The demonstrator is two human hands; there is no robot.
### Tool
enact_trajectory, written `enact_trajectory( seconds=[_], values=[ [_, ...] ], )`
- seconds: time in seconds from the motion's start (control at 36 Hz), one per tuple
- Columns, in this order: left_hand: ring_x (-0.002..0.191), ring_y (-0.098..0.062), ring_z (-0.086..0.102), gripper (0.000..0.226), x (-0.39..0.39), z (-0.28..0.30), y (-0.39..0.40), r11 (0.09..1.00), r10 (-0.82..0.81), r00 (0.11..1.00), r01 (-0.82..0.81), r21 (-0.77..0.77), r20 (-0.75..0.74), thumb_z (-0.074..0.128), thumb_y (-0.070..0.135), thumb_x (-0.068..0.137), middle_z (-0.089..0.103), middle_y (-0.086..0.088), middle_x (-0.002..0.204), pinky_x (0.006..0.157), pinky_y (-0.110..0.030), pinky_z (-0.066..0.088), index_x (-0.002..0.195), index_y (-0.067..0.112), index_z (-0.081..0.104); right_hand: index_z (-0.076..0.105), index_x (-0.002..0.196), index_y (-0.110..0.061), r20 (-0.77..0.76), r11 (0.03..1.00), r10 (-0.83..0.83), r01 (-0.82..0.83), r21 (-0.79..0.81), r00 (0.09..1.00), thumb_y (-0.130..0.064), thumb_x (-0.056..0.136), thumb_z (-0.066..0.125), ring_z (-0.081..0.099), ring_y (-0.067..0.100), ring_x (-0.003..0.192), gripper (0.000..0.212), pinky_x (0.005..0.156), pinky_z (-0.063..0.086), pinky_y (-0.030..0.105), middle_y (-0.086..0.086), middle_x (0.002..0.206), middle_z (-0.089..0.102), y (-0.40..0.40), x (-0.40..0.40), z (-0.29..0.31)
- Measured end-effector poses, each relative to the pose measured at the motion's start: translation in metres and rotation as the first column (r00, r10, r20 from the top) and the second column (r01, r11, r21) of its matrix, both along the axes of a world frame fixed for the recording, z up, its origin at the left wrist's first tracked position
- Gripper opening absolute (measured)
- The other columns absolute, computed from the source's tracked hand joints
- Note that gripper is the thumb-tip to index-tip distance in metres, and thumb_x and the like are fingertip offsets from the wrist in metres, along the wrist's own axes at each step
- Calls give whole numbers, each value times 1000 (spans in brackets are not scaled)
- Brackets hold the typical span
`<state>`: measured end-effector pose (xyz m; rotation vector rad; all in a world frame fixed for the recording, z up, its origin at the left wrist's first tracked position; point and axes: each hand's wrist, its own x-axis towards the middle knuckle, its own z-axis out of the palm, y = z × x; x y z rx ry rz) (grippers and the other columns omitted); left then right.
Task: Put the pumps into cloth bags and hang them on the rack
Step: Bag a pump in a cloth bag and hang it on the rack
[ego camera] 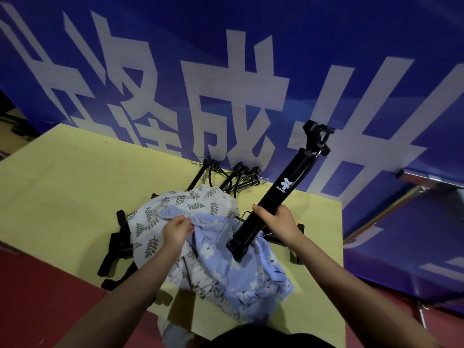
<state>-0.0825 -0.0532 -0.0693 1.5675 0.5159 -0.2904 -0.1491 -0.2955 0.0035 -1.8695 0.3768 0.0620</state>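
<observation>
Two hands work together over the yellow counter point(62, 177). The right hand point(277, 221) is wrapped around the lower barrel of a black pump point(283, 189), holding it tilted with its handle end up toward the blue banner point(226, 59) and its foot end pointing down at the blue flowered bag point(241, 272); that slant likely lines the foot up with the bag's mouth. The left hand point(175, 231) pinches the bunched edge of the blue cloth and lifts it, apparently to hold the opening wide so the pump can slide in without snagging. The foot of the pump sits just at the cloth, not yet clearly inside. Under and behind the blue bag lies a white bag with a leaf print point(175, 204), and more black pumps point(233, 177) lie piled at the far edge of the counter, with others point(118, 247) partly hidden under the cloth at left. No rack for hanging is clearly in view.
</observation>
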Motion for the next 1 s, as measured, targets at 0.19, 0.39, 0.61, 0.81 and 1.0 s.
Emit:
enact_trajectory(
  seconds=[0.19,0.39,0.61,0.81,1.0],
  values=[
    [67,-17,51,19,-5,33,4,937,-163,982,124,-325,-96,44,1,91,50,-5,72,66,-27,48,74,9,46,63,77,-13,88,986,-109,96,136,990,-23,92,64,63,-3,56,18,54,46,11,-2,73,66,3,1,16],
    [74,-25,57,15,-19,69,-2,877,-417,900,435,-204,128,44,2,84,51,-18,79,74,-33,53,71,7,47,67,91,-9,203,970,-154,109,217,967,-24,92,65,69,9,68,15,59,55,20,1,82,71,17,20,51],
    [57,-16,37,20,-42,90,-5,861,-390,887,446,-243,247,59,17,47,38,1,53,61,-30,33,43,21,40,66,89,-9,212,995,8,-28,92,977,-23,90,68,66,6,71,14,56,46,10,-4,79,68,37,13,41],
    [46,-7,34,52,-54,89,4,910,-323,907,376,-173,271,41,7,95,33,6,46,63,-31,31,45,21,39,63,87,-12,190,975,207,-218,40,960,-23,90,68,61,-9,69,12,64,47,10,-4,82,64,43,-9,19],
    [61,-15,49,37,-55,95,-8,900,-208,932,302,-316,296,33,12,100,54,0,55,70,-29,40,68,8,50,69,98,-6,92,904,428,-425,-47,899,-24,87,72,66,8,85,22,75,51,19,6,94,70,40,-24,13]
  ],
)
